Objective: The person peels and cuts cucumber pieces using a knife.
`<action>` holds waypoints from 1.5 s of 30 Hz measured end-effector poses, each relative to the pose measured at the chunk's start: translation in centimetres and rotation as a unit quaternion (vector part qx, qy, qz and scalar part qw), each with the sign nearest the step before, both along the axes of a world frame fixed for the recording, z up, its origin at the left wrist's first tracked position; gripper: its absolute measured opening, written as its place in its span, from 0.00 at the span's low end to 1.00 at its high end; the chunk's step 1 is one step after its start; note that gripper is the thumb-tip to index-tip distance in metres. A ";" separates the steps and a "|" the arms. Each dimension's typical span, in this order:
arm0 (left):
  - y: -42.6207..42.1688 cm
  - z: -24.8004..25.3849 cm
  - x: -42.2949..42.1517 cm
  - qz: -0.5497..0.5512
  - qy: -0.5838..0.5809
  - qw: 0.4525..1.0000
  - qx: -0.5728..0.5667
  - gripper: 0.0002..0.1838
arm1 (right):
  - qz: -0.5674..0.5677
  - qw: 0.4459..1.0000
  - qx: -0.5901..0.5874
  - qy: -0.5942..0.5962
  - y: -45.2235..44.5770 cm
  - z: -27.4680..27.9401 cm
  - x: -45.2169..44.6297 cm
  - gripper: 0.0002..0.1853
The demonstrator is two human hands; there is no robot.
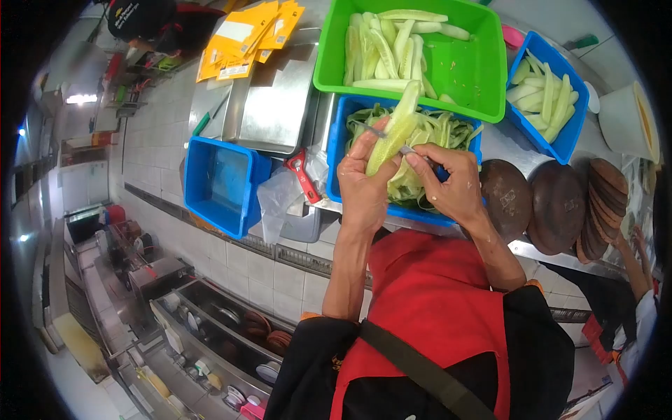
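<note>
My left hand (364,178) is closed around the lower part of a pale green, mostly peeled cucumber (401,126), tilted with its far end up. My right hand (451,183) grips a metal-bladed peeler (405,150) with a dark handle, its blade against the cucumber; the fingers partly hide it. Below both hands, a blue bin (334,150) holds a heap of green peel strips (448,133). Just beyond it, several peeled cucumbers (381,52) lie in a green bin (490,63).
At right are a blue bin of peeled cucumbers (549,98) and dark round boards (558,206). A blue bin (248,168), red tool (302,175), steel tray (273,105) and yellow packets (248,35) sit left. Another person's arm (633,266) shows at far right.
</note>
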State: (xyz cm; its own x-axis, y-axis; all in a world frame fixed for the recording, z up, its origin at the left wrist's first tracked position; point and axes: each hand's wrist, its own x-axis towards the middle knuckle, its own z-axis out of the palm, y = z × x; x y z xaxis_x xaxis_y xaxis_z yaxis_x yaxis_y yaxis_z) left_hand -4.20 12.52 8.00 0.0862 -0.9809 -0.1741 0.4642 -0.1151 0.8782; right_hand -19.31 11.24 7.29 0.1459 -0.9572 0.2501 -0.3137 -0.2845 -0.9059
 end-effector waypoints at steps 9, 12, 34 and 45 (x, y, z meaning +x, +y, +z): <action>-1.9 -1.1 -0.8 -0.031 0.038 0.998 -0.044 0.28 | -0.030 0.999 -0.007 -0.007 -0.3 -0.5 -0.8 0.09; -2.7 -0.4 -0.6 -0.009 0.127 0.991 -0.049 0.34 | -0.013 1.000 0.019 -0.004 0.5 -0.6 -0.8 0.09; -4.3 -0.5 -0.8 0.051 0.156 0.984 -0.066 0.66 | 0.156 0.920 0.303 -0.196 1.9 -1.7 0.0 0.11; -2.7 0.7 -2.7 0.069 0.058 0.996 -0.020 0.27 | 0.006 0.957 0.138 -0.255 -0.6 -1.5 2.3 0.12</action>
